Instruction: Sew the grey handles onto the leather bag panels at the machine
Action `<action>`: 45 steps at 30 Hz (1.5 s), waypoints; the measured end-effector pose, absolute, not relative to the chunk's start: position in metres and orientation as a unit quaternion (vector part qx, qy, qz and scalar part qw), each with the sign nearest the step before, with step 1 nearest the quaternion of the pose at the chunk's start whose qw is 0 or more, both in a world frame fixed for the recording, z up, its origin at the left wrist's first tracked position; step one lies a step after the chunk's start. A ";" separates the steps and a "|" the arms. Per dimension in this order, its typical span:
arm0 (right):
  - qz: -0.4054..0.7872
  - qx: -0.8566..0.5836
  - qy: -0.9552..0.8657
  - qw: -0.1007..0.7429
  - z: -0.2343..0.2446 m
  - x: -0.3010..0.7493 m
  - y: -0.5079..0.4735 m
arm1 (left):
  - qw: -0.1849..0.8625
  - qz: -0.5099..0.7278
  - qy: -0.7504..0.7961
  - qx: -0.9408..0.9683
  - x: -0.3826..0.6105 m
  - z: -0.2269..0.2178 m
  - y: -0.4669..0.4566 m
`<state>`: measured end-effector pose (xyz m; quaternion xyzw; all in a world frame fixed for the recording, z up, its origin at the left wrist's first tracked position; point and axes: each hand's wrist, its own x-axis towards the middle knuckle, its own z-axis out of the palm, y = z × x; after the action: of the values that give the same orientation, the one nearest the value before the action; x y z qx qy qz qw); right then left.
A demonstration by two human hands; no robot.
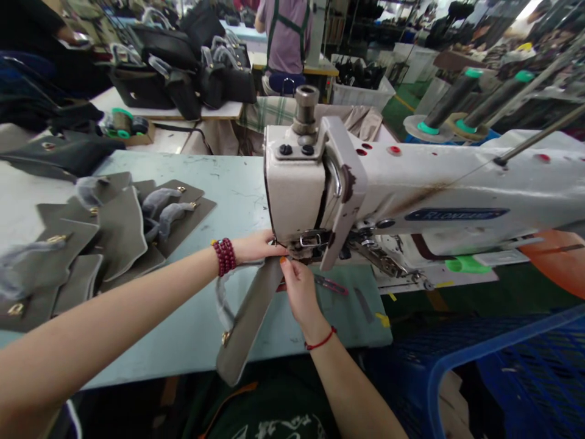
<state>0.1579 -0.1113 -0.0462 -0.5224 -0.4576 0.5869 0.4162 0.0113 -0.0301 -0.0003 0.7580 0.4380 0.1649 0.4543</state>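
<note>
A grey bag panel [253, 326] slants from under the head of a white sewing machine [295, 189] toward my lap. Its handle [223, 305], wrapped in clear film, hangs at the panel's left side by a gold-coloured metal fitting. My left hand [258, 246], below a dark red bead bracelet, grips the panel's far end close to the needle area; some of its fingers are hidden behind the machine head. My right hand [299, 289] pinches the panel's right edge between thumb and fingers, just in front of the machine. Where the needle meets the panel is hidden.
More grey panels [121, 228] with wrapped handles lie piled at left on the pale green table [183, 171]. Thread snips [331, 284] lie right of my right hand. A blue crate [436, 372] stands at lower right. Black bags [183, 73] and people are farther back.
</note>
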 end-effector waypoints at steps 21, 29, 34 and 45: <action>0.610 -0.503 -0.496 0.360 -0.051 0.175 -0.106 | 0.537 0.232 0.448 0.676 0.015 -0.010 -0.045; 0.563 -0.514 -0.550 0.341 -0.052 0.181 -0.102 | 0.545 0.277 0.460 0.643 0.020 -0.014 -0.050; 0.570 -0.511 -0.550 0.334 -0.048 0.185 -0.101 | 0.537 0.278 0.500 0.620 0.023 -0.015 -0.056; 0.593 -0.500 -0.545 0.318 -0.035 0.193 -0.098 | 0.538 0.284 0.535 0.587 0.028 -0.025 -0.065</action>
<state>0.1930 -0.0976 -0.0354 -0.5001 -0.5446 0.5934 0.3181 0.0281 -0.0652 -0.0248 0.5869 0.5348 0.2838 0.5376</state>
